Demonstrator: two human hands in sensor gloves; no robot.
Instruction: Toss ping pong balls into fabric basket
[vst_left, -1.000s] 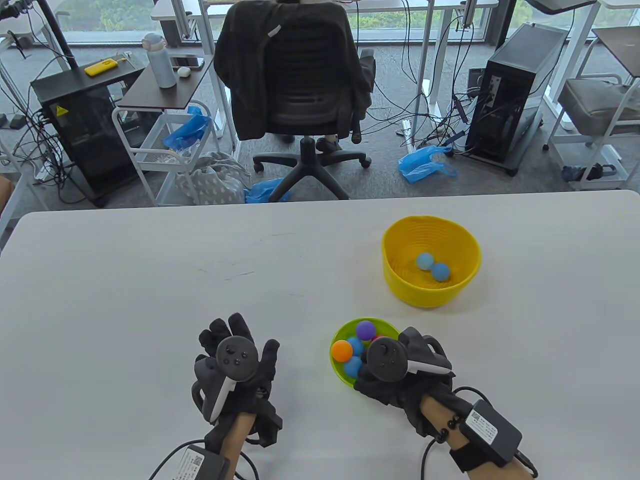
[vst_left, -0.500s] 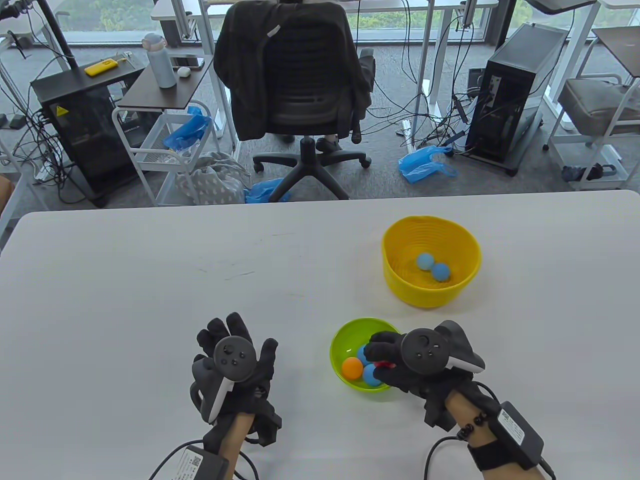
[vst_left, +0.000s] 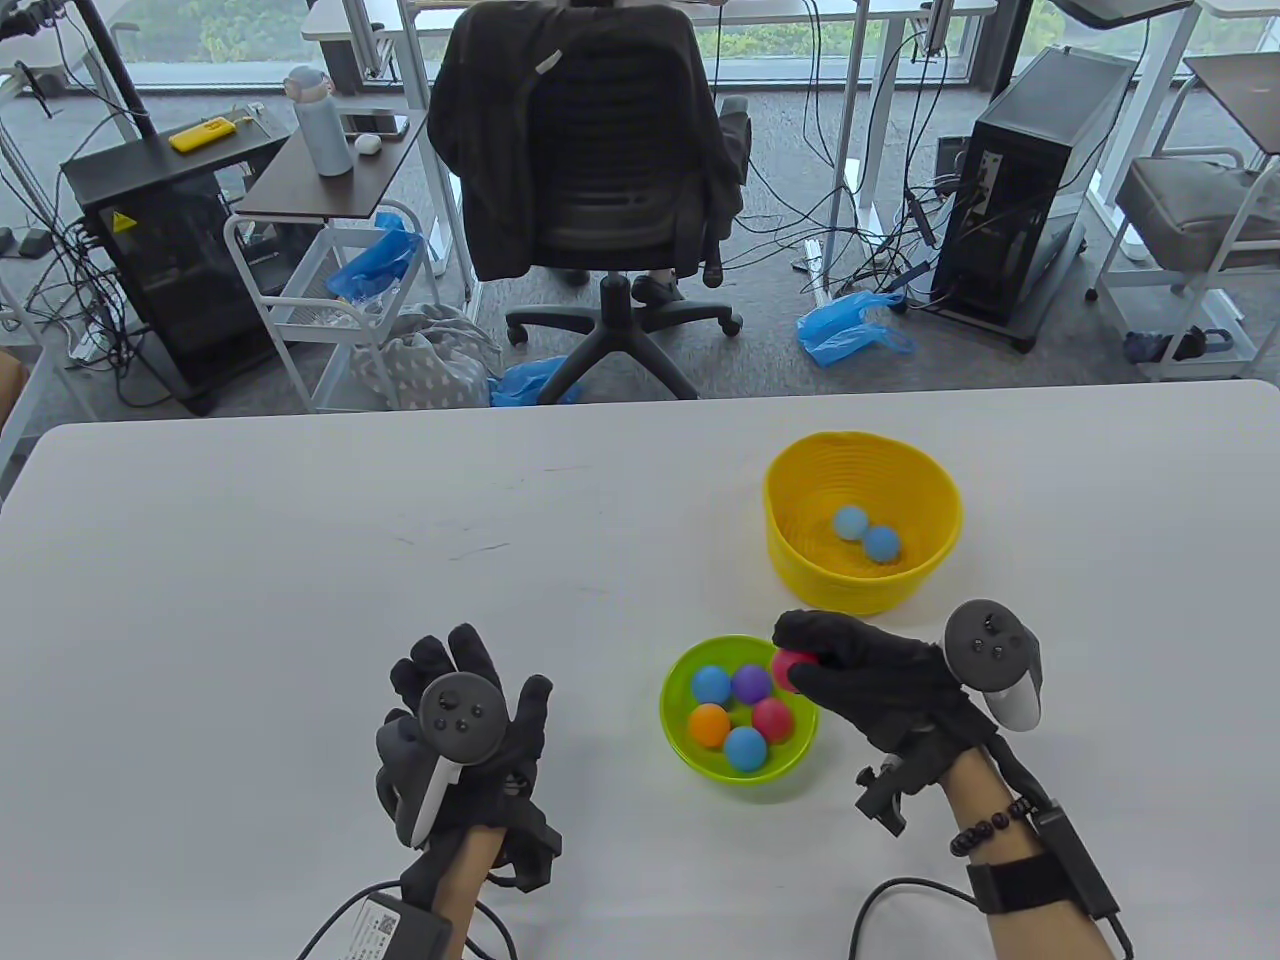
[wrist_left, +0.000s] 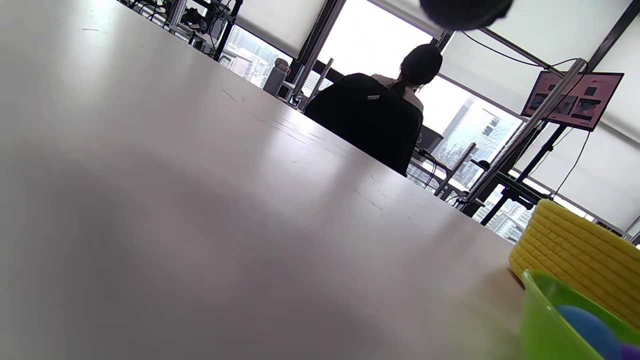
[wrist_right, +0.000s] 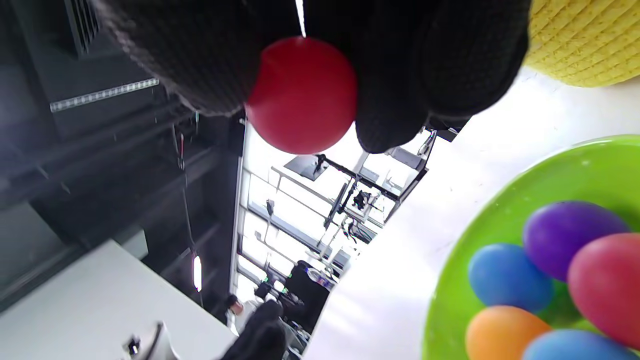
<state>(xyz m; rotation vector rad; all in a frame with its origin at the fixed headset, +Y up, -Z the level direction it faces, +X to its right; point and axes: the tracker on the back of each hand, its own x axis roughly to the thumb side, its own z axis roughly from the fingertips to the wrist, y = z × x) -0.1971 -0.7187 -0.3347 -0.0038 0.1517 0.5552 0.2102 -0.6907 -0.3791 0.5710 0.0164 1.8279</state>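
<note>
Red ball (vst_left: 787, 668) pinched in right hand (vst_left: 870, 680).

basket (vst_left: 862, 470) behind bowl (vst_left: 690, 757), balls (vst_left: 738, 715) in bowl, on table (vst_left: 300, 560)

Red ball (vst_left: 788, 668) mostly hidden inside right hand (vst_left: 868, 678) (table view), green bowl (wrist_left: 542, 320) edge-cropped.
</note>
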